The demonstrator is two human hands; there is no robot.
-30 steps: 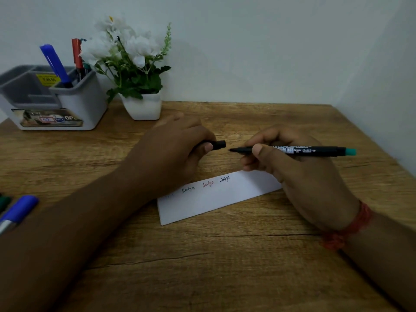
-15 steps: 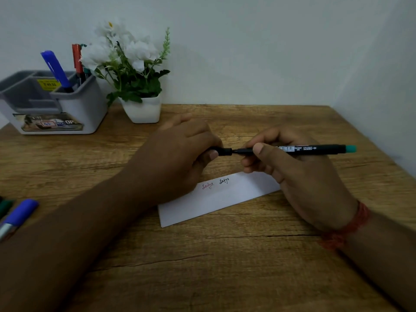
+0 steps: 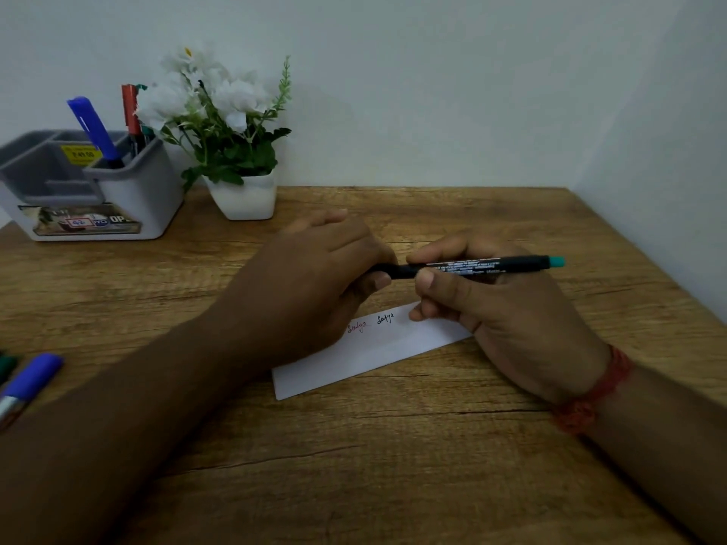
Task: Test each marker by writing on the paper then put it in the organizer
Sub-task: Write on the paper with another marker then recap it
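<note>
**Both hands on one black marker**

While the right hand is gripping the black marker mid-frame, the left hand is pinching its cap end. Both are hovering over the paper lying on the table. The organizer, upper left, is holding a blue marker beside the flower pot.

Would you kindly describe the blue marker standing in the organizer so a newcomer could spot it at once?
Look to the grey organizer at the table's back left corner, beside the white flower pot. In its tall front compartment stands the blue marker, leaning left; unlike the red marker behind it, its cap is bright blue.
</note>
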